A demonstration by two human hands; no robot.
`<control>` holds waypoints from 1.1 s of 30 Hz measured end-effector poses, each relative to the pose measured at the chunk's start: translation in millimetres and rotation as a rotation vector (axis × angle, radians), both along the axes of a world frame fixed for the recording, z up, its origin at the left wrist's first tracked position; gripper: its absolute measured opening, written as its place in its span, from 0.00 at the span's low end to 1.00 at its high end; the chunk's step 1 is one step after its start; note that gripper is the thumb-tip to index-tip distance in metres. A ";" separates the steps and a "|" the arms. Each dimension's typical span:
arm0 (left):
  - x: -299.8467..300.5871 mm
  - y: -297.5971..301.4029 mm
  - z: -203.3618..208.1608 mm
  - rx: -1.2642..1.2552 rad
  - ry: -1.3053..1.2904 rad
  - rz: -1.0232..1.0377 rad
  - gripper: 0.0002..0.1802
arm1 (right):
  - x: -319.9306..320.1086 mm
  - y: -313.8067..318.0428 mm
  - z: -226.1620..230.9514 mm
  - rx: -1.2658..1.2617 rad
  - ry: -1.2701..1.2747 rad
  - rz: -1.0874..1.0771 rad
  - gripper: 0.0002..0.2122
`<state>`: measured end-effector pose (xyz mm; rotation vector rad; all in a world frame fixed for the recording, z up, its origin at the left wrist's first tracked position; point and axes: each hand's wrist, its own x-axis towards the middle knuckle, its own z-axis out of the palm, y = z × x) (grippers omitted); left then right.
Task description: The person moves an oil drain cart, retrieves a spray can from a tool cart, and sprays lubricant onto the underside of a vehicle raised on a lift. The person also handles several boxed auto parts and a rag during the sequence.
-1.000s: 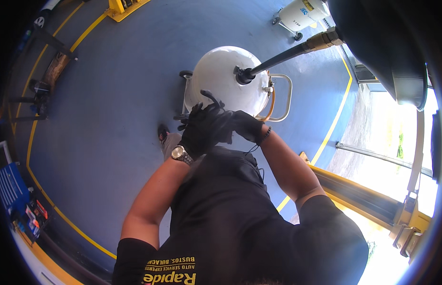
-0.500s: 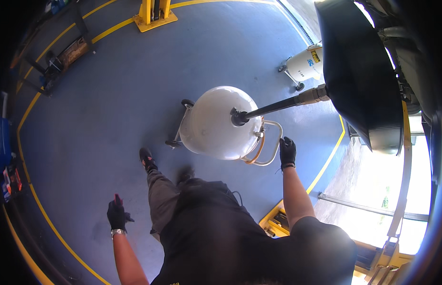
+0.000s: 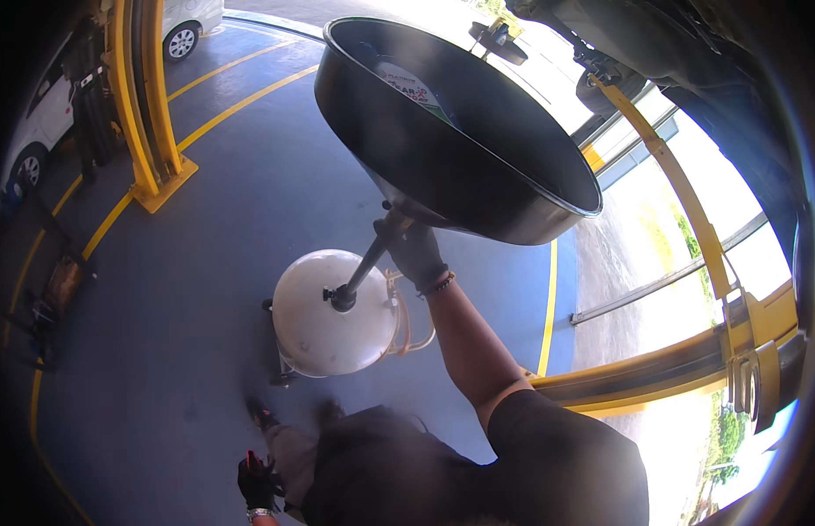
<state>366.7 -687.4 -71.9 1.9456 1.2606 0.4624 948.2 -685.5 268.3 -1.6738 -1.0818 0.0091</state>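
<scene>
A black drain pan (image 3: 460,167), wide and round, sits tilted atop a metal pole (image 3: 365,263). The pole rises from a white, rounded tank (image 3: 333,320) of a wheeled oil drainer. Wearing a black glove, my right hand (image 3: 412,250) is closed round the upper pole just under the pan; its fingertips are partly hidden. Inside the pan lies a flat piece with a printed label (image 3: 412,88). Low at the left, my gloved left hand (image 3: 257,484) hangs by my leg, fingers curled, with a small red thing showing at them that I cannot name.
A yellow lift post (image 3: 145,105) stands at the far left, with a white car (image 3: 53,96) behind it. A raised vehicle's underside (image 3: 688,44) hangs at the upper right. A yellow lift arm (image 3: 653,368) crosses the right side, and yellow lines mark the blue floor.
My right hand has gone from beside the tank's handle up to the pole under the pan. The view has shifted, showing the pan's inside. My left hand is lower, nearer my leg.
</scene>
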 end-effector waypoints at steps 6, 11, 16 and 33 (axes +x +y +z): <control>87.7 119.2 66.2 -0.484 0.071 -0.040 0.19 | -11.6 5.8 11.8 -0.068 0.051 -0.159 0.14; 128.4 177.6 92.7 -0.160 0.148 -0.434 0.17 | -13.7 8.6 23.1 -0.075 0.109 -0.264 0.14; 201.8 196.2 111.7 0.401 -0.047 -0.747 0.10 | -12.2 7.8 23.3 -0.116 -0.023 -0.348 0.14; 473.0 125.9 103.7 -0.381 -0.167 -0.461 0.43 | -0.4 8.7 0.3 -0.199 -0.026 -0.267 0.10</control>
